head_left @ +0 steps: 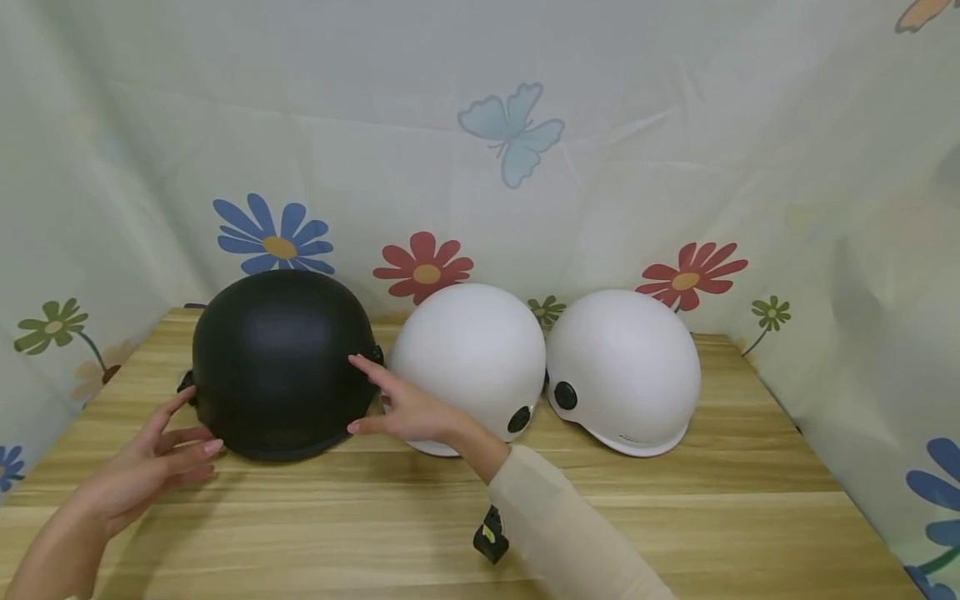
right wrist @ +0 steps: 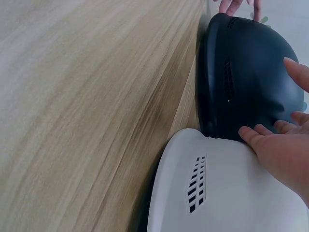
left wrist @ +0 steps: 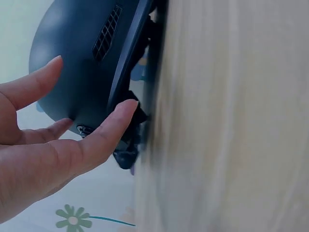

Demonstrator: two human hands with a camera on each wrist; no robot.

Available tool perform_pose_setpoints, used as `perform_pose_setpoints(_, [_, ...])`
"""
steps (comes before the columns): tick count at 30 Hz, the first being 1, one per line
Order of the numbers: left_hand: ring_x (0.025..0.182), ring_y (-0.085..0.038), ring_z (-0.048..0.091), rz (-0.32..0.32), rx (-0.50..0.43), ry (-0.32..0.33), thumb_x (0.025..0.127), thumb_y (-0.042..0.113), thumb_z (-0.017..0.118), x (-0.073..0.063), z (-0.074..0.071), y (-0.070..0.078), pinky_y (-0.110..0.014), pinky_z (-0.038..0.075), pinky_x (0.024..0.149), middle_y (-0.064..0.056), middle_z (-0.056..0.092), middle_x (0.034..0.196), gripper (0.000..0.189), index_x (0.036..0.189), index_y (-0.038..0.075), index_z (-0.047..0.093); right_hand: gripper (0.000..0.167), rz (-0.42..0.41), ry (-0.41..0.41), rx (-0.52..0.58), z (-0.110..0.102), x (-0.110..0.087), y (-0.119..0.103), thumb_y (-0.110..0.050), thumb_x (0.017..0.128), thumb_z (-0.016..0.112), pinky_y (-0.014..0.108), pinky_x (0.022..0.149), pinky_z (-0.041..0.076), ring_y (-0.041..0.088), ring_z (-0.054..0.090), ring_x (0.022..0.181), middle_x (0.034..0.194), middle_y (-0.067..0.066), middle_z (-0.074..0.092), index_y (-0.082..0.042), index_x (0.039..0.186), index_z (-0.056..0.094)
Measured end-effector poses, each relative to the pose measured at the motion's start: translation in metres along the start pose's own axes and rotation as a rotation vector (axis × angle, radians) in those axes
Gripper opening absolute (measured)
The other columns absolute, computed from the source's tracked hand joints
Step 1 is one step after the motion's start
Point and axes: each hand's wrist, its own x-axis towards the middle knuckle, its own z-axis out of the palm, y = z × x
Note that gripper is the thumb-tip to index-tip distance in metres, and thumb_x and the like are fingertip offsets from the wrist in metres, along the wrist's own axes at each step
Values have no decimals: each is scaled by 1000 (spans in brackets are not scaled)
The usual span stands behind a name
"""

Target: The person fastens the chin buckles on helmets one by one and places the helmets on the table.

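Observation:
A matte black helmet sits on the wooden table at the left, its brim low over the tabletop. At its left side is my left hand, fingers spread and only slightly bent near the brim. The left wrist view shows a fingertip overlapping the brim, close to a black strap fitting. My right hand reaches to the helmet's other side with thumb and fingers apart, in front of a white helmet. In the right wrist view its fingers lie between the black shell and the white one.
A second white helmet with a round black side cap stands to the right, close beside the first. Beside the right sleeve shows a small black piece with a yellow mark. Behind the wooden table hangs a flower-print curtain.

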Motion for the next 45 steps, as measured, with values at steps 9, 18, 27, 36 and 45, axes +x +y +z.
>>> perform_pose_setpoints(9, [85, -3, 58, 53, 83, 160, 93, 12, 54, -12, 7, 17, -23, 50, 69, -24, 22, 124, 83, 145, 33, -7, 87, -9, 24, 26, -1, -2, -3, -16, 81, 70, 32, 105, 27, 19, 25, 132, 148, -3, 21, -22, 147, 13])
perform_pose_setpoints(18, [77, -2, 61, 257, -231, 370, 80, -6, 65, -17, 38, 40, -17, 50, 62, -2, 33, 105, 72, 136, 26, 34, 85, -12, 83, 67, -7, -7, -5, -15, 80, 70, 29, 101, 32, 12, 33, 126, 144, -4, 27, -25, 146, 18])
perform_pose_setpoints(27, [80, -1, 62, 360, -316, 486, 72, -9, 71, -6, 57, 47, -16, 51, 63, 1, 42, 106, 67, 127, 20, 45, 83, -19, 84, 131, -12, -8, -10, -10, 81, 70, 40, 103, 30, 20, 31, 129, 146, -3, 24, -24, 146, 20])
perform_pose_setpoints(36, [90, -6, 60, 407, -295, 514, 70, -11, 72, 13, 51, 26, -17, 50, 67, 0, 53, 110, 78, 135, 18, 38, 78, -15, 71, 114, -14, -11, -13, -8, 81, 69, 33, 101, 33, 20, 34, 126, 144, 2, 28, -17, 144, 25])
perform_pose_setpoints(45, [92, -2, 58, 417, -275, 521, 77, -10, 66, 12, 68, 36, -15, 49, 68, -3, 36, 111, 75, 136, 23, 34, 72, -23, 64, 111, -17, -15, -8, -7, 81, 68, 33, 100, 36, 13, 37, 121, 140, 3, 35, -14, 142, 30])
